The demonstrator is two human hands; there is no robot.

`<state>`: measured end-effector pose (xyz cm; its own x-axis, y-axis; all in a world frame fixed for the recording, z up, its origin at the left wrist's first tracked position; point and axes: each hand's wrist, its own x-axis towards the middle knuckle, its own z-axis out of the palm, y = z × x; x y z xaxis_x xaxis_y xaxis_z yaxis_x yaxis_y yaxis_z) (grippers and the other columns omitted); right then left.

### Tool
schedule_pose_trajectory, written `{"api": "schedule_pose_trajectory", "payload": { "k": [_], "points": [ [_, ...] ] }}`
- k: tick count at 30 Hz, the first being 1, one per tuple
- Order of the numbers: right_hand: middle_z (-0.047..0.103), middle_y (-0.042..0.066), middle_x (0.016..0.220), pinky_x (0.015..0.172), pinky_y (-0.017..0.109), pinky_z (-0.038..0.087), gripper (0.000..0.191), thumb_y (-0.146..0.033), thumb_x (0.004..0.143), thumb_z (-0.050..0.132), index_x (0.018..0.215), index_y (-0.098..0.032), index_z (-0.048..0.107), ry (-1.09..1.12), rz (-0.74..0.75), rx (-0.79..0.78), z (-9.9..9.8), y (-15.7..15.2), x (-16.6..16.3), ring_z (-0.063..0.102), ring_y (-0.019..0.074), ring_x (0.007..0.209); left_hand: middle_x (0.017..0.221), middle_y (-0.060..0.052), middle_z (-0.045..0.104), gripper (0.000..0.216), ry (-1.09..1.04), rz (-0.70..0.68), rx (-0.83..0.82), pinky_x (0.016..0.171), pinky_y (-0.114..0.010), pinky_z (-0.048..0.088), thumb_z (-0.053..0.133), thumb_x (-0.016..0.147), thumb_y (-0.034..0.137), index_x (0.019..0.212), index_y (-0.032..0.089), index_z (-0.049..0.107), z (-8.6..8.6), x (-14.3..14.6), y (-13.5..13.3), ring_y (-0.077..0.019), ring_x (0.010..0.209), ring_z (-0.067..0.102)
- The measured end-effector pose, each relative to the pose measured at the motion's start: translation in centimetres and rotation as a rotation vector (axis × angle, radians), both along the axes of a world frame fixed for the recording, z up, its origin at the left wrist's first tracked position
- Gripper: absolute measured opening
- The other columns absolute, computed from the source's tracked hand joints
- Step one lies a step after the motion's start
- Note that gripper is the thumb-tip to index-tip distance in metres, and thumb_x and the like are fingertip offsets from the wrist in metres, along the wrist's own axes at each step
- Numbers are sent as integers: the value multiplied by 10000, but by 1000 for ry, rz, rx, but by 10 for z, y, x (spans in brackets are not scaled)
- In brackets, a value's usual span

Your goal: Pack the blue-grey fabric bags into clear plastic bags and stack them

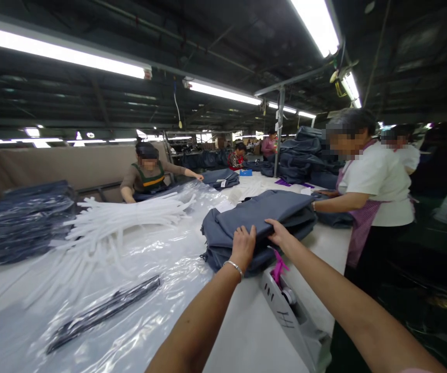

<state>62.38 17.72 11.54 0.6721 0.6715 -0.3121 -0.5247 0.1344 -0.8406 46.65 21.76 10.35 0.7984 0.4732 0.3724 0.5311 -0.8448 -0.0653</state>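
A stack of folded blue-grey cloth pieces [270,207] lies on the table in front of me. My left hand [243,246], with a silver bangle at its wrist, grips the front edge of the upper piece. Just to its right, my right hand [279,234] holds the same edge, thumb on top and the other fingers partly hidden underneath. The cloth bulges and overlaps in loose layers, and its exact kind does not show. Close below the stack stands a grey plastic container [285,311] with black marks and a bright pink ribbon [279,268].
White strips [130,217] lie on clear plastic sheeting [130,316] with a dark plastic-wrapped bundle [104,312]. Bagged dark cloth [29,223] is piled at left. Co-workers [378,181] stand at the right and across the table [147,176]. More cloth [301,155] rises behind.
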Motion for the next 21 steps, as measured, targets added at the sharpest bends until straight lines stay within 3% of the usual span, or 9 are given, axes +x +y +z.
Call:
{"api": "schedule_pose_trajectory", "payload": {
  "k": [3,6,10,13,17,21],
  "points": [
    [699,23,738,685,281,617,103,-186,811,692,889,-185,624,-54,24,87,27,3,-21,691,179,730,1344,-234,538,644,-69,13,49,931,-452,447,522,880,108,1497,196,362,29,-23,5,-323,1179,558],
    [696,-1,709,685,262,618,124,-132,769,708,841,-188,624,-81,86,184,51,3,-54,692,163,722,1409,-198,520,646,-117,38,92,960,-452,448,500,874,96,1494,223,371,67,-63,9,-314,1224,542],
    [699,-27,709,723,258,628,153,-122,748,739,823,-187,623,-65,210,285,77,-1,-120,692,141,725,1443,-177,532,597,-131,106,120,1027,-468,429,489,862,95,1451,186,455,112,-142,0,-325,1277,533],
    [709,-32,734,755,266,632,164,-117,744,758,826,-173,628,-15,340,359,94,-14,-182,691,127,725,1477,-138,525,602,-168,162,205,1086,-473,403,494,860,102,1455,195,472,133,-216,-24,-318,1340,503],
    [731,-19,804,757,272,629,163,-70,744,735,868,-142,659,79,553,476,111,-55,-274,697,122,753,1502,-66,509,614,-210,283,294,1129,-460,386,521,859,145,1463,247,473,139,-318,-82,-290,1368,486],
    [745,-19,921,868,330,608,306,-76,699,762,984,-169,698,187,704,431,105,-122,-359,704,173,927,1501,-15,506,673,-229,381,396,1137,-424,404,507,860,127,1500,311,411,116,-408,-157,-251,1354,505]
  ]
}}
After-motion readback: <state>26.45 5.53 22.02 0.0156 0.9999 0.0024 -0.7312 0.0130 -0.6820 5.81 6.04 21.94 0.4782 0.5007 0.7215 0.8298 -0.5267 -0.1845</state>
